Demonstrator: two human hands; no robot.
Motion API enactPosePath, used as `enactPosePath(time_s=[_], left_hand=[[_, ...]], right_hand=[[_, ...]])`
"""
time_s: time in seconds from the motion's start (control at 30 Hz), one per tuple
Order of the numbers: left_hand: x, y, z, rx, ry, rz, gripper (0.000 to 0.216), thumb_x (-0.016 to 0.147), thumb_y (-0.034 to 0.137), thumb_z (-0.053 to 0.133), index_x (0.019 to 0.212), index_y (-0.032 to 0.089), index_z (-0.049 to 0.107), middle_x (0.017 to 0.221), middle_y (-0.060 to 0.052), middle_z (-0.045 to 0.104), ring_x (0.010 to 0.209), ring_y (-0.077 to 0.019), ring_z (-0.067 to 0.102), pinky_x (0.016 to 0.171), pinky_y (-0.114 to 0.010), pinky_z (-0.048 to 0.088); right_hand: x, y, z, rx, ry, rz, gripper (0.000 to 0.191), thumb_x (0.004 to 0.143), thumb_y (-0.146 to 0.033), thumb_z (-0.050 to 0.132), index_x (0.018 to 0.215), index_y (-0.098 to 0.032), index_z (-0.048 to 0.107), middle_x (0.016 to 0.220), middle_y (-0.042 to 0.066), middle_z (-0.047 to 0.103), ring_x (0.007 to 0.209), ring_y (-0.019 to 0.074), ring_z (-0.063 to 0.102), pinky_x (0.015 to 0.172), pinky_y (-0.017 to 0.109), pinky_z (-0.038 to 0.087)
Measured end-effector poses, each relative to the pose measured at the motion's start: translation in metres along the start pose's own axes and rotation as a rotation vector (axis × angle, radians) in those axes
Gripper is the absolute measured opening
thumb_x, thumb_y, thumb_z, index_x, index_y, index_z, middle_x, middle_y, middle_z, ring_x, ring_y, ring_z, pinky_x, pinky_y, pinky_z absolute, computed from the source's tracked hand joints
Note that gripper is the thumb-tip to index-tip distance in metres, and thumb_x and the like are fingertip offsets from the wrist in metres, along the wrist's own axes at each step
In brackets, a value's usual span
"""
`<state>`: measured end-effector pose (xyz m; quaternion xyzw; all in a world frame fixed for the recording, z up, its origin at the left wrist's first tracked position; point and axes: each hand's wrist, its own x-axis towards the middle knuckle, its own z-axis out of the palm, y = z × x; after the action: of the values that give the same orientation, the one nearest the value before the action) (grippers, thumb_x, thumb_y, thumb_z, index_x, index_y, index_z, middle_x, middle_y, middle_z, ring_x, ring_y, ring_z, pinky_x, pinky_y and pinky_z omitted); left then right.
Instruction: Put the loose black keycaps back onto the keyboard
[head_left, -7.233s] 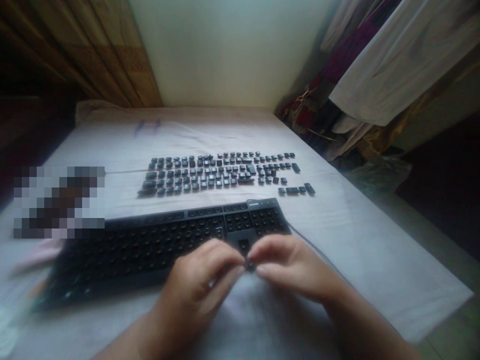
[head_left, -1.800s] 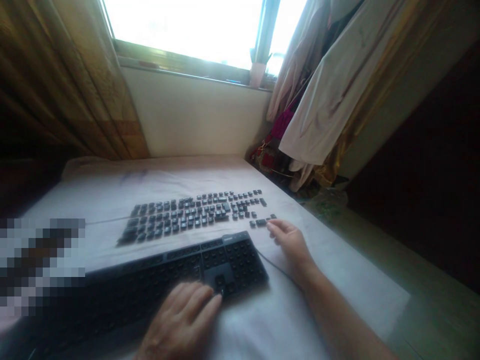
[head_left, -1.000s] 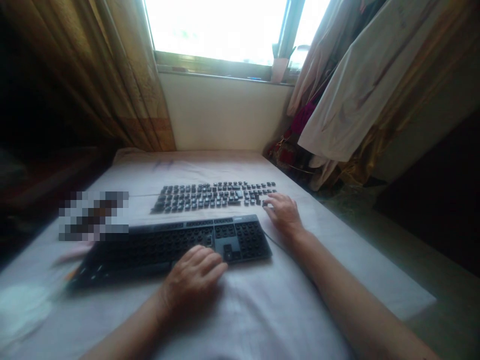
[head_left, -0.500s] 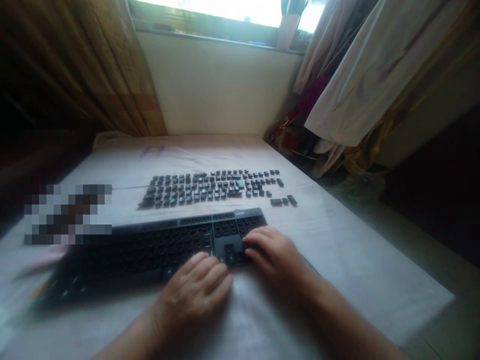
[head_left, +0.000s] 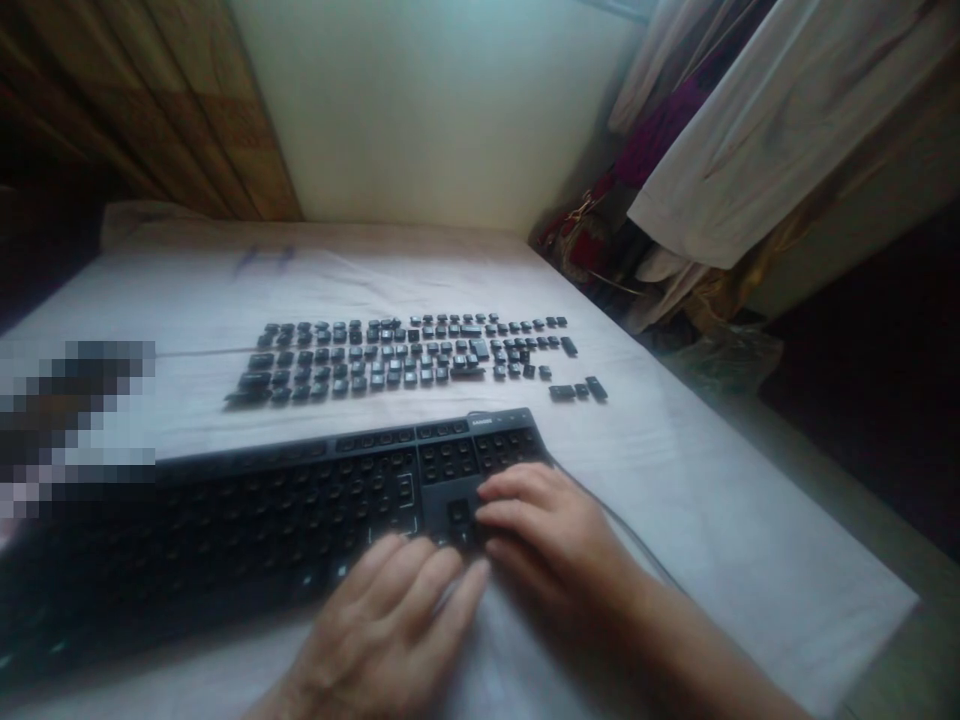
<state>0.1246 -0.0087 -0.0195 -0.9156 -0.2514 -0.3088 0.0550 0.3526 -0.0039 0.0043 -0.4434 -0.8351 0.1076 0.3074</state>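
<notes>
A black keyboard (head_left: pixel 247 510) lies along the near side of the cloth-covered surface, its keycaps mostly off and small key sockets showing. My left hand (head_left: pixel 397 620) is at its front edge, below the arrow-key area, fingers loosely stretched forward and slightly apart. I make out nothing in it. Over the number pad at the right end, my right hand (head_left: pixel 555 530) has its fingers bent and drawn toward the thumb. Whatever its fingertips hold is hidden. Beyond the keyboard, loose black keycaps (head_left: pixel 375 360) are laid out in rows.
A white cloth (head_left: pixel 675 480) covers the surface, whose right edge drops to the floor. From the keyboard's right end a cable (head_left: pixel 622 525) runs behind my right forearm. Garments (head_left: pixel 735 150) hang at the right, a brown curtain (head_left: pixel 180 120) at the left. A blurred-out patch (head_left: pixel 75 410) sits at the left.
The view has tilted down and come closer, so the window has left the picture. My left hand's fingers are stretched out more; my right hand stays at the number pad.
</notes>
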Motion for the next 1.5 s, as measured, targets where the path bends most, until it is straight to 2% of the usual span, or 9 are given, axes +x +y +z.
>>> enactPosePath(time_s=[0.2,0.33,0.93,1.3,1.5], left_hand=[[0.0027,0.0045,0.0010,-0.006,-0.030,-0.137,0.031,0.104,0.031,0.042,0.119,0.022,0.067,0.108,-0.003,0.068,0.107,-0.0190,0.056,0.110,-0.036,0.032],[0.0039,0.0067,0.0004,0.000,-0.048,-0.156,0.032,0.104,0.032,0.042,0.120,0.023,0.067,0.109,-0.003,0.068,0.108,-0.0194,0.056,0.110,-0.037,0.032],[0.0069,0.0062,0.0006,0.008,-0.034,-0.153,0.029,0.102,0.028,0.045,0.121,0.025,0.067,0.108,-0.002,0.068,0.107,-0.0182,0.057,0.112,-0.035,0.029],[0.0061,0.0058,0.0018,0.022,-0.046,-0.144,0.030,0.102,0.030,0.047,0.121,0.022,0.068,0.111,-0.002,0.068,0.107,-0.0192,0.057,0.112,-0.036,0.028],[0.0085,0.0058,0.0004,0.022,-0.046,-0.145,0.030,0.103,0.029,0.046,0.121,0.022,0.068,0.110,-0.002,0.069,0.108,-0.0189,0.057,0.112,-0.035,0.029]], right_hand=[[0.0014,-0.0013,0.0006,0.023,0.017,-0.019,0.013,0.090,-0.018,0.061,0.099,-0.019,0.069,0.102,0.010,0.073,0.093,0.0240,0.066,0.081,0.043,0.055],[0.0012,-0.0005,0.0005,0.017,0.021,-0.025,0.013,0.090,-0.019,0.061,0.099,-0.019,0.071,0.102,0.010,0.073,0.093,0.0237,0.066,0.081,0.042,0.056],[0.0012,-0.0018,-0.0017,-0.035,0.028,-0.065,0.013,0.092,-0.018,0.060,0.098,-0.015,0.071,0.101,0.012,0.073,0.091,0.0243,0.066,0.077,0.042,0.057],[-0.0011,0.0005,-0.0040,0.017,-0.003,-0.007,0.017,0.088,-0.014,0.063,0.104,-0.017,0.068,0.106,0.012,0.071,0.097,0.0240,0.066,0.084,0.041,0.056],[-0.0003,-0.0007,-0.0068,-0.012,-0.035,0.036,0.010,0.087,-0.015,0.061,0.095,-0.019,0.065,0.108,0.011,0.070,0.101,0.0257,0.065,0.085,0.045,0.055]])
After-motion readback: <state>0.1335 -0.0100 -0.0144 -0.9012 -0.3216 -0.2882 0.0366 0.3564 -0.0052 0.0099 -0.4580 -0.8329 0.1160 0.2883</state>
